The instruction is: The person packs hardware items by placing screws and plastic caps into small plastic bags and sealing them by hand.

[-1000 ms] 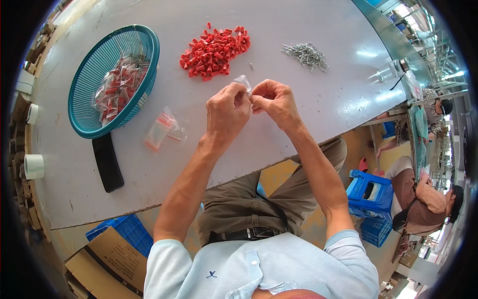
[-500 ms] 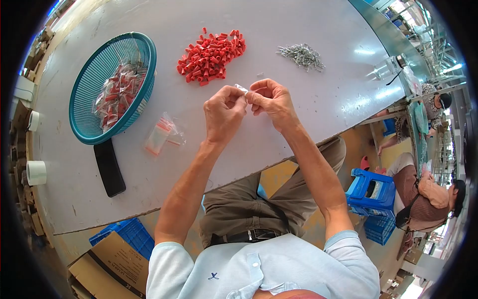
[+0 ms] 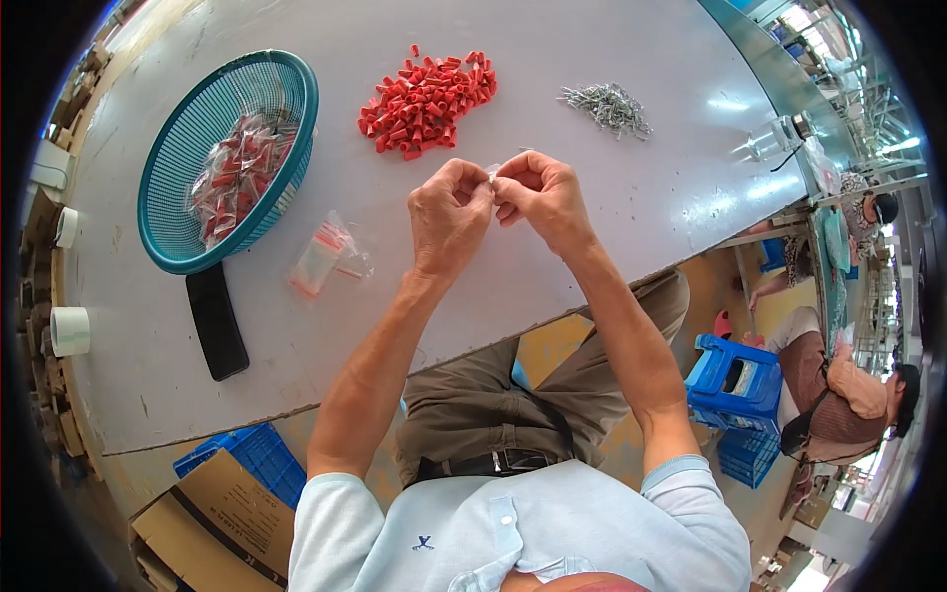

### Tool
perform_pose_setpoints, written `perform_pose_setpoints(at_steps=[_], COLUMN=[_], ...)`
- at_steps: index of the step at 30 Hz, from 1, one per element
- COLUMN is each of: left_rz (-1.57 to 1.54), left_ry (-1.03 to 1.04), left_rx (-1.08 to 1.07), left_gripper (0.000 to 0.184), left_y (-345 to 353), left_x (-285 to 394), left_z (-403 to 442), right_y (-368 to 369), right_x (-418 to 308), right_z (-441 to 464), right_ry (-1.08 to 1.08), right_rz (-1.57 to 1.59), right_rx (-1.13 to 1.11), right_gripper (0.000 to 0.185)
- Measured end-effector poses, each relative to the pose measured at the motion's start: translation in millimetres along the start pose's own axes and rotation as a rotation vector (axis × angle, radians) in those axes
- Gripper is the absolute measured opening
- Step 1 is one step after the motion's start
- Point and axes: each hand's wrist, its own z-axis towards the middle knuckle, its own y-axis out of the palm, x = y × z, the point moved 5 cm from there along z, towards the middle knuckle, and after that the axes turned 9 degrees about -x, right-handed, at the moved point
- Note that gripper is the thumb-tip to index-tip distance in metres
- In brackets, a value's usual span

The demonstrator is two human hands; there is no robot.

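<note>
Clear bag [image 3: 493,170], one and mostly hidden by fingers, is between two hands above the table [image 3: 296,365], in front of the person's chest. One edge of it is held by the left hand [image 3: 451,215], thumb and forefinger pressed together; the right hand [image 3: 546,202] pinches it just as narrowly from the other side. The fingertips of both hands nearly meet.

Beyond them are two heaps: one of red caps [image 3: 429,109], too many and too overlapped to count, with one single cap [image 3: 415,50] just past its far edge, and one of small screws [image 3: 610,109], likewise uncountable. One thin metal piece [image 3: 528,149] lies just beyond the right hand.

To the left stands one green basket [image 3: 187,148], tilted in view, holding many filled bags [image 3: 242,178] with red pieces inside. One phone [image 3: 216,321] lies at its near side, partly under the rim. One packet of flat bags [image 3: 321,259] rests between basket and left hand. Two tape rolls [image 3: 69,331] sit along the left edge, and one glass jar [image 3: 769,141] is at the right.
</note>
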Motion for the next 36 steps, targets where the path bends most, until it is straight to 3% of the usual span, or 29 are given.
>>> perform_pose_setpoints(at_steps=[2, 5, 8, 12, 14, 24, 26, 28, 30, 31, 36], left_rz=[0.051, 0.071, 0.239, 0.285, 0.098, 0.058, -0.07, -0.116, -0.153, -0.158, -0.129], left_ry=[-0.013, 0.064, 0.169, 0.16, 0.011, 0.026, -0.109, -0.111, -0.118, -0.136, -0.151], left_rx=[-0.009, 0.001, 0.032, 0.036, 0.021, 0.039, 0.03, 0.048, 0.065, 0.078, 0.079], left_gripper=[0.004, 0.005, 0.007, 0.01, 0.011, 0.005, 0.004, 0.004, 0.004, 0.004, 0.005], left_y=[0, 1, 2, 3, 0, -3, -7, -18, -22, -24, -23], left_x=[3, 5, 8, 10, 7, 6, -5, -3, 1, 2, -4], left_z=[-1, -1, -4, -4, -2, -1, 4, 7, 7, 7, 6], right_y=[3, 7, 6, 0, -4, -4, -20, -48, -59, -61, -61], right_x=[-12, -18, -25, -20, -16, -18, -26, -34, -46, -39, -29], right_z=[-3, -4, -5, -3, -4, -6, -1, 8, 13, 18, 46], right_ry=[-0.09, -0.206, -0.121, -0.082, -0.034, -0.113, -0.18, -0.203, -0.297, -0.21, -0.232], right_rz=[-0.414, -0.599, -0.667, -0.562, -0.158, -0.27, -0.269, -0.357, -0.911, -0.962, -1.187], right_rx=[0.125, 0.181, 0.168, 0.133, 0.046, 0.005, 0.07, 0.163, 0.198, 0.14, 0.108], right_gripper=[0.009, 0.008, 0.01, 0.013, 0.016, 0.013, 0.012, 0.014, 0.015, 0.02, 0.026])
